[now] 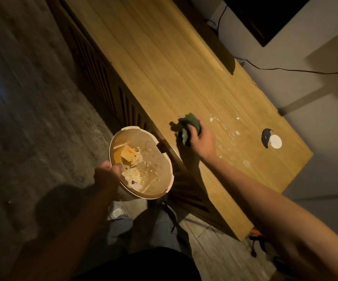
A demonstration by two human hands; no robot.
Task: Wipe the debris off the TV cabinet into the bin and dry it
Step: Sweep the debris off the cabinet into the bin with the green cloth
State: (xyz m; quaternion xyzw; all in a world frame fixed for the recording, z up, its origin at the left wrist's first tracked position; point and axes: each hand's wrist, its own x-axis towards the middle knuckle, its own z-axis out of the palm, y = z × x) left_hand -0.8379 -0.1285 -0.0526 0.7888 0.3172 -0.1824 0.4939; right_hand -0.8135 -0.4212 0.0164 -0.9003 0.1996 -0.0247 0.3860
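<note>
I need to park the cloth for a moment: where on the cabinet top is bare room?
The TV cabinet top is bare along the stretch beyond the green cloth, up to its far end. It is crowded between the right hand and the round cable hole, where crumbs lie scattered. The bin sits off the front edge.

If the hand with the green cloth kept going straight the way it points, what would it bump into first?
Probably nothing soon. The right hand with the green cloth points up along the cabinet top, which looks bare that way; depth is unclear.
</note>
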